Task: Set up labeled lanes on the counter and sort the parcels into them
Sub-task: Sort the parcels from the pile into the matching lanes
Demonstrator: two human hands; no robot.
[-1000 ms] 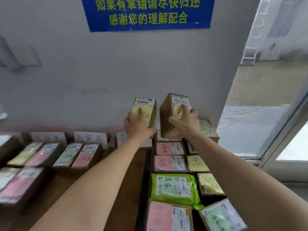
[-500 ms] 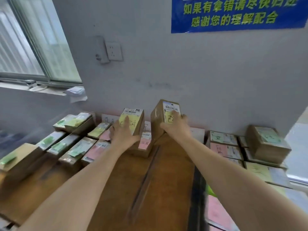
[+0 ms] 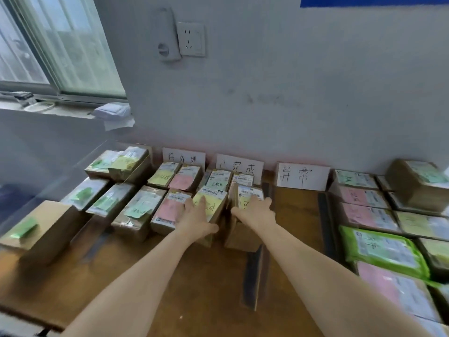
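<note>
Brown parcels (image 3: 241, 235); seemingly handwritten yellow notes (image 3: 213, 203)

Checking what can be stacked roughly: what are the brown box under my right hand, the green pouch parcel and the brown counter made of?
Brown box under the right hand: apparently matte cardboard, with flat kraft-coloured faces and square edges.
Green pouch parcel: probably thin plastic film, glossy and wrinkled.
Brown counter: wood or wood-look laminate, streaky grain, low sheen; cannot tell which.
</note>
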